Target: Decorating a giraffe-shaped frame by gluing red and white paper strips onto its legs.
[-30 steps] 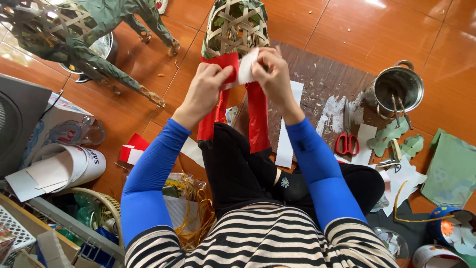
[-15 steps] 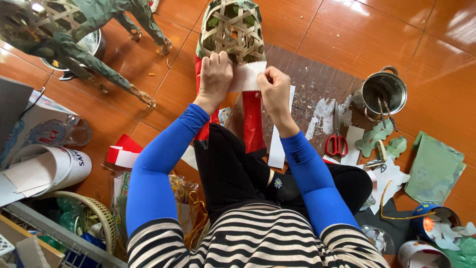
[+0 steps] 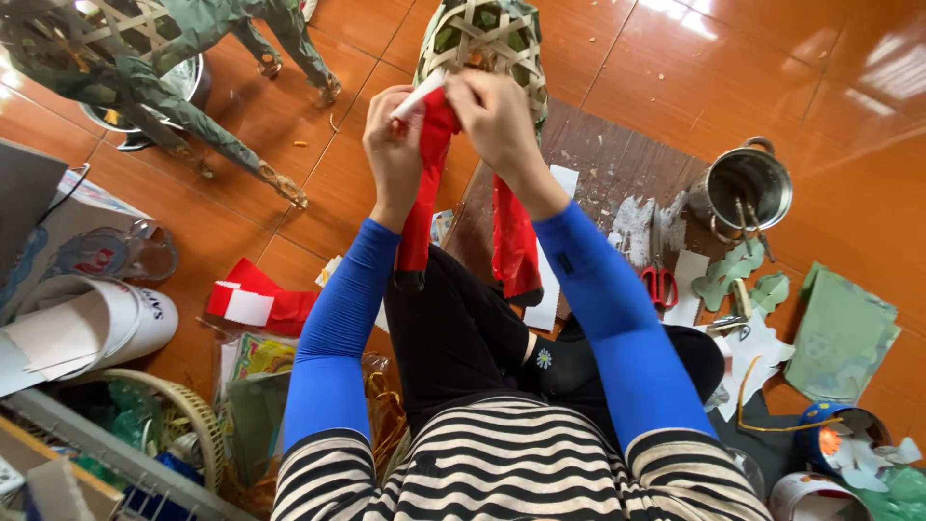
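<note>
My left hand [image 3: 394,145] and my right hand [image 3: 497,121] are raised in front of me, both pinching the top of a long red paper strip [image 3: 424,183] with a white end. The strip folds over at the hands, and its two red tails hang down toward my black-clad legs, the second tail [image 3: 513,241] under my right wrist. Just beyond my hands stands a woven bamboo frame [image 3: 482,39] partly covered in green paper. Both arms wear blue sleeves.
A green paper animal figure [image 3: 145,77] stands on the tiled floor at left. More red-and-white paper [image 3: 253,301] lies near my left knee. At right are a metal pot [image 3: 745,188], red scissors [image 3: 660,285] and green paper pieces [image 3: 839,333]. Baskets and boxes crowd the lower left.
My hands have lifted the red strip higher and drawn closer together, with the strip now gathered between the fingers. The view has shifted slightly toward the bamboo frame.
</note>
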